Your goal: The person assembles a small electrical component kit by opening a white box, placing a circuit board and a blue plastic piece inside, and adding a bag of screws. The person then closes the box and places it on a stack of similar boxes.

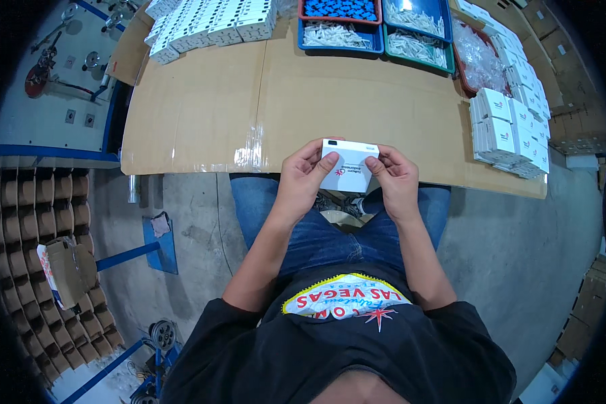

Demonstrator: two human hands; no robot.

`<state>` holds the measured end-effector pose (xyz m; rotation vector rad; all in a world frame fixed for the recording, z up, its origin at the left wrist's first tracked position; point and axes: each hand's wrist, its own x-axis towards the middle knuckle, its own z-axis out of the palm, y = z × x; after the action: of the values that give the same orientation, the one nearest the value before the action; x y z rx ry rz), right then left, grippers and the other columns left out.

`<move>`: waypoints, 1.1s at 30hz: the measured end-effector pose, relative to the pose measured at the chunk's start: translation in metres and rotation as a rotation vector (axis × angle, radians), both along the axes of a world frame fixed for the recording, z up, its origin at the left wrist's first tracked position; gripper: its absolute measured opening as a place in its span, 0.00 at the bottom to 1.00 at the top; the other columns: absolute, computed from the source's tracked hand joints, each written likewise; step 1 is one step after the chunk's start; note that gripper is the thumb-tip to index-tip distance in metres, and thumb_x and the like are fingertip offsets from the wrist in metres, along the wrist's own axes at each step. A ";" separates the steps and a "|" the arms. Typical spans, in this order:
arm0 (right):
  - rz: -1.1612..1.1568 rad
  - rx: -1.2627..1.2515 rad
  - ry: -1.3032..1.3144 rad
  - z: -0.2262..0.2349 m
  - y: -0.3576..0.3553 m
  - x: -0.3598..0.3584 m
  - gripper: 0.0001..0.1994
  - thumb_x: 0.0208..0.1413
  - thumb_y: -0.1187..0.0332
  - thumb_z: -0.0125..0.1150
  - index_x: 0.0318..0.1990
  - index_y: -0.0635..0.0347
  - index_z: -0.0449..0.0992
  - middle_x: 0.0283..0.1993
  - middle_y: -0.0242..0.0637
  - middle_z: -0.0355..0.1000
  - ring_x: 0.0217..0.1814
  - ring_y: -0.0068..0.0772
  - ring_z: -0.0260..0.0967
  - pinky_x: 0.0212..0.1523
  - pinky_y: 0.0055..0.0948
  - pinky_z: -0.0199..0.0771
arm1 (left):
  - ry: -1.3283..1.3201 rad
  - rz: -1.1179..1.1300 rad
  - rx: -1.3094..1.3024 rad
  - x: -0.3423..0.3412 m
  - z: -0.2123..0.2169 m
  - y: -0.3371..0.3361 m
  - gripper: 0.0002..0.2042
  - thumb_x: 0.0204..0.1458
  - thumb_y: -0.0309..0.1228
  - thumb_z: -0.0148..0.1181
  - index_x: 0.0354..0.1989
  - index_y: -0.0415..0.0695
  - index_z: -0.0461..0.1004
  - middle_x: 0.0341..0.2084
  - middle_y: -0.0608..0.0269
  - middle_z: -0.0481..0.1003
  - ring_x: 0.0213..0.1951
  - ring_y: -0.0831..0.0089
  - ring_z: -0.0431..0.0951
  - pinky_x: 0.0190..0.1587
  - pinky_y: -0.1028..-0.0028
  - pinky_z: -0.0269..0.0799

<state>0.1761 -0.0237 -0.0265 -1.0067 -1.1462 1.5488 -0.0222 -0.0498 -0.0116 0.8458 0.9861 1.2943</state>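
Observation:
A small white box (346, 165) with a little red and dark mark on its face is held between both hands, just over the near edge of the cardboard-covered table (249, 101). My left hand (305, 178) grips its left side, thumb on the front. My right hand (394, 176) pinches its right side, fingers at the top corner. Below the box are my lap in blue jeans and an open brown carton (340, 217) between my knees.
Stacks of white boxes stand at the table's right edge (508, 131) and at its far left (212, 23). Blue and green trays (377, 30) with small white and blue parts sit at the back. Brown cardboard dividers (40, 256) fill the floor at left.

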 end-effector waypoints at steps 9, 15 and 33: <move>-0.057 0.239 -0.396 -0.001 -0.003 -0.032 0.34 0.58 0.72 0.71 0.71 0.62 0.62 0.67 0.48 0.68 0.69 0.39 0.68 0.65 0.40 0.72 | 0.049 0.075 0.114 0.021 -0.020 0.006 0.26 0.67 0.39 0.59 0.68 0.39 0.62 0.60 0.57 0.71 0.55 0.72 0.75 0.56 0.71 0.73; -0.070 0.134 -0.474 -0.009 0.017 -0.016 0.18 0.64 0.71 0.63 0.59 0.69 0.74 0.57 0.45 0.74 0.58 0.33 0.73 0.57 0.31 0.73 | -0.020 -0.038 0.047 -0.009 -0.027 0.013 0.26 0.71 0.46 0.50 0.69 0.41 0.62 0.64 0.52 0.71 0.63 0.63 0.74 0.64 0.63 0.69; 0.305 0.662 -0.599 0.049 0.143 -0.149 0.11 0.53 0.79 0.67 0.45 0.61 0.79 0.39 0.37 0.74 0.50 0.38 0.74 0.51 0.34 0.75 | 1.555 0.614 0.039 -0.218 -0.095 0.102 0.22 0.56 0.41 0.61 0.55 0.41 0.74 0.57 0.48 0.71 0.62 0.53 0.67 0.67 0.54 0.58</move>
<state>0.0270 0.1197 0.0223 -0.8684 -2.1347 0.9555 -0.2402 0.0527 -0.1064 1.7025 2.5754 0.9581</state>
